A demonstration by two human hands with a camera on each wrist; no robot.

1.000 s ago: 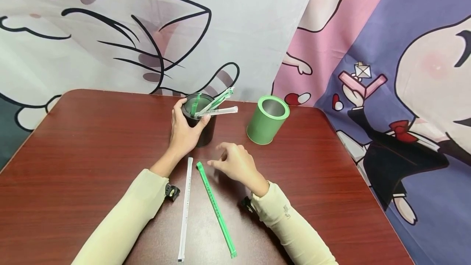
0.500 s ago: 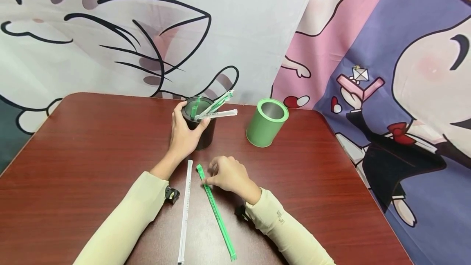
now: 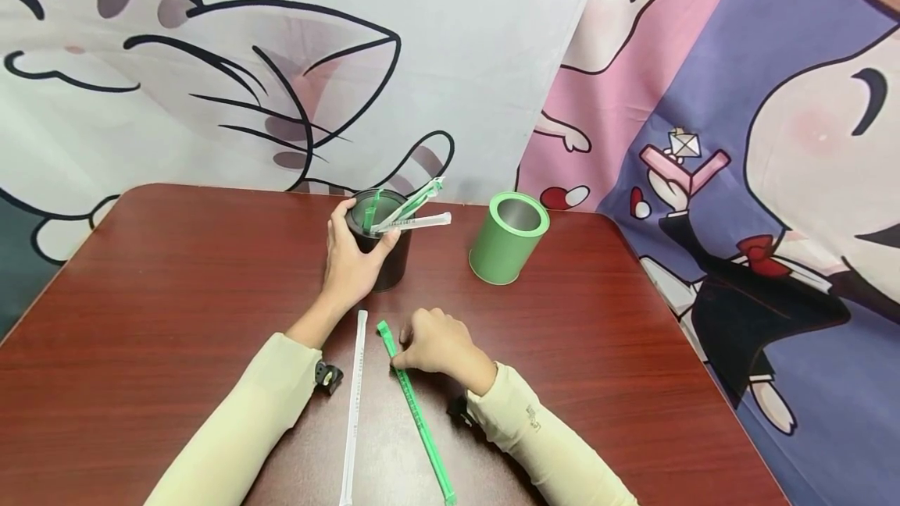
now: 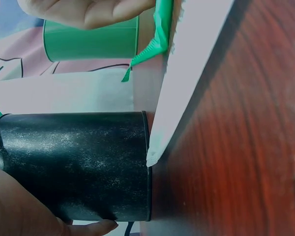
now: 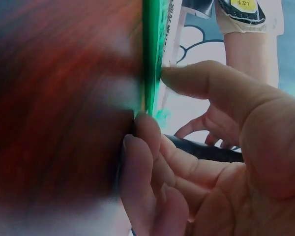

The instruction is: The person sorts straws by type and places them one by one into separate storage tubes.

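My left hand (image 3: 355, 244) grips a black cup (image 3: 395, 260) at the far middle of the table; the cup (image 4: 78, 162) stands upright. Wrapped straws (image 3: 415, 209), green and white, lean out of it to the right. My right hand (image 3: 404, 348) pinches a green wrapped straw (image 3: 418, 416) near its far end, with the straw lying on the table. In the right wrist view the thumb (image 5: 211, 86) and a fingertip (image 5: 147, 132) close on the green straw (image 5: 150, 64). A white wrapped straw (image 3: 354, 404) lies just left of it, untouched.
An open green cup (image 3: 508, 239) stands upright to the right of the black one. The dark red table (image 3: 176, 295) has rounded far corners. A cartoon-printed cloth (image 3: 703, 100) hangs behind and to the right.
My right hand came down and toward me from above the table and closed its fingers on the green straw's far end. The left hand stayed on the black cup.
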